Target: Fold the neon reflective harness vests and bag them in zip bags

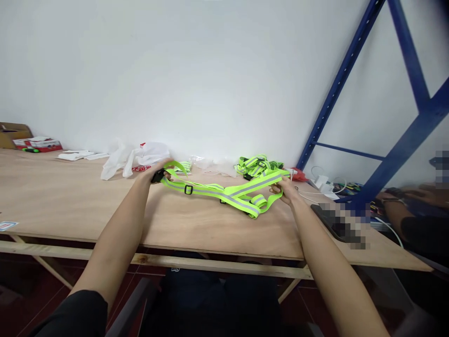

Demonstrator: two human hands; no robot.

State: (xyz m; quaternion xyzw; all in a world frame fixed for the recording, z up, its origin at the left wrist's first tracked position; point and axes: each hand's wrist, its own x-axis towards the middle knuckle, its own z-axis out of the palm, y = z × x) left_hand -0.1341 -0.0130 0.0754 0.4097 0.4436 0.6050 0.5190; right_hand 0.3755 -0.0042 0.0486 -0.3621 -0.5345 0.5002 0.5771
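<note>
A neon-yellow reflective vest (242,195) made of straps with grey stripes stretches between my two hands above the wooden table. My left hand (163,172) is closed on one end, next to a black buckle (157,176). At the other end my right hand (283,188) grips the straps, its fingers partly hidden behind them. Black strap adjusters (188,189) show along the webbing, and a loop droops near the right hand. Behind it, by the wall, lies a heap of similar reflective straps (257,164).
White plastic bags (140,157) and a folded striped bundle (183,167) lie along the wall. Cardboard and red-white boxes (38,143) stand far left. A blue metal rack (336,89), white chargers (323,185) and a dark, blurred-out device (328,220) are at right. Another person's arm (396,210) shows beyond.
</note>
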